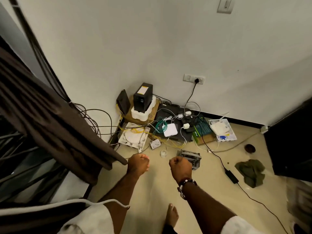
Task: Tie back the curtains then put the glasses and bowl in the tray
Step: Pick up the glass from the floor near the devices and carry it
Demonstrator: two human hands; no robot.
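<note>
Head view, looking down into a room corner over a tiled floor [152,191]. Left hand [138,163] out in front, fingers [143,157] curled into a fist, just beside the lower hem of the dark brown curtain [55,119]; touching it or not, cannot tell, and nothing plainly held. Right hand [179,166] level with the left, a gap between them, fingers curled tight on nothing visible, a beaded bracelet [185,184] on its wrist. Curtain hanging loose and slanting down from upper left, its hem ending near the left hand, blurred by motion. Small clear glass [163,153] standing on the floor just beyond the two hands, between them. Dark round bowl [250,148] on the floor well to the right of the glass, near a crumpled green cloth [251,172]. Grey wire rack [190,157] on the floor just behind the right hand, partly hidden by it. Beyond the glass, against the wall [118,48], a heap of cables and boxes: a black tower unit [143,97] on white foam, a flat white box [170,130], a clear plastic bin [222,130] of odds and ends. Black cord from the wall socket [196,80] trailing across the floor past the cloth. Bare foot [171,215] below the glass, near the bottom edge.
</note>
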